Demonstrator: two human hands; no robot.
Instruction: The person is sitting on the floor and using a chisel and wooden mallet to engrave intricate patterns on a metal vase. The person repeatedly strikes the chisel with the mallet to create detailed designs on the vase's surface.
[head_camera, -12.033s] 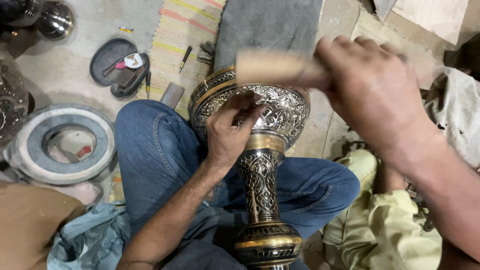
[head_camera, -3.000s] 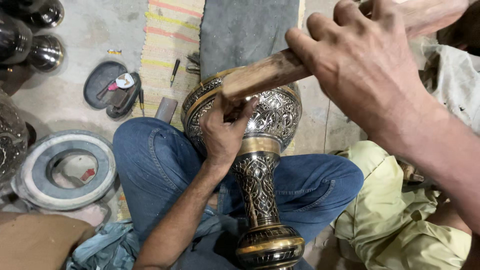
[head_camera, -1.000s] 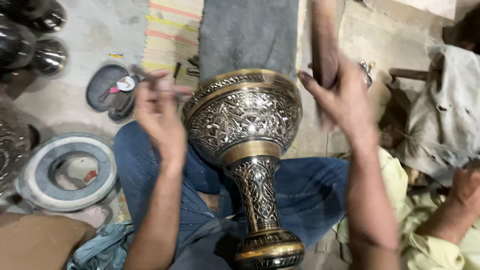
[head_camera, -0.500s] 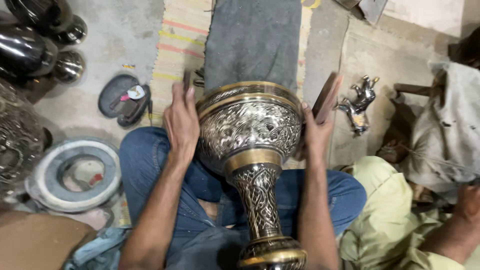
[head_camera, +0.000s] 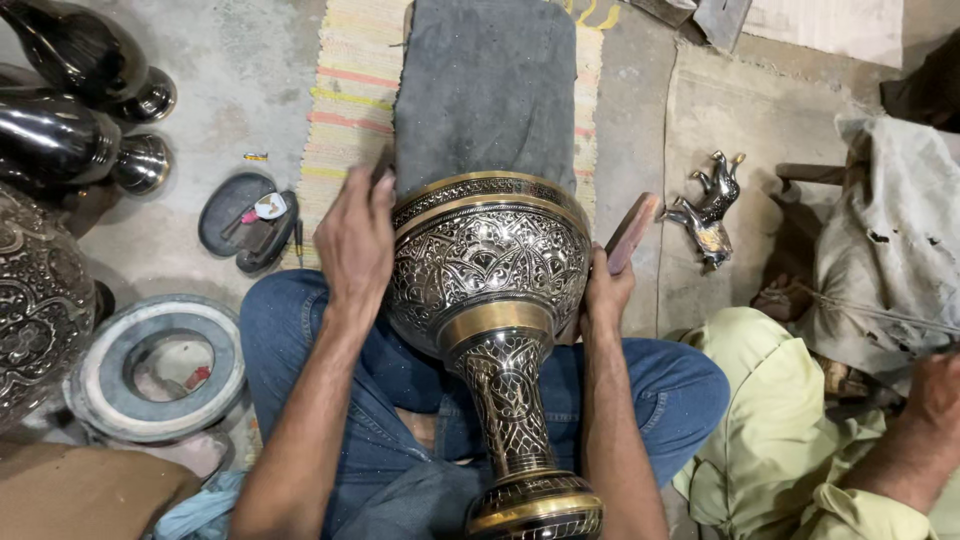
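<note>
- Engraved brass vase (head_camera: 487, 265) lying tilted across the lap between both hands, wide mouth away on the grey cloth pad (head_camera: 485, 90), foot toward the body; likely propped so for turning and for keeping the worked face up.
- Left hand (head_camera: 355, 245) flat against the near left of the bowl, fingers together and stretched toward the rim; seems to steady or rotate, not pinch.
- Right hand (head_camera: 605, 290) pressed to the right flank of the bowl, fingers curled around a brown wooden block (head_camera: 632, 232) jutting up past the knuckles; tool kept in the grip while the palm braces the vase.
- Jeans-clad knees (head_camera: 290, 330) spread under the stem, serving as a cradle.
- Beyond the right hand on the floor: small metal animal figure (head_camera: 712, 215); just beside it, another person's pale green garment (head_camera: 790, 420) and forearm, kept apart from the working pair.
- Left of the left hand: dark oval tray (head_camera: 225, 205) with small tools, a grey ring (head_camera: 155, 365), dark polished vessels (head_camera: 70, 120) farther off.
- Hidden: right fingertips behind the bowl, far rim of the mouth against the pad, underside of the vase.
- Cut off: vase foot at the lower edge, large engraved vessel at far left.
- Hard to make out: items in the tray; the block's working end.
</note>
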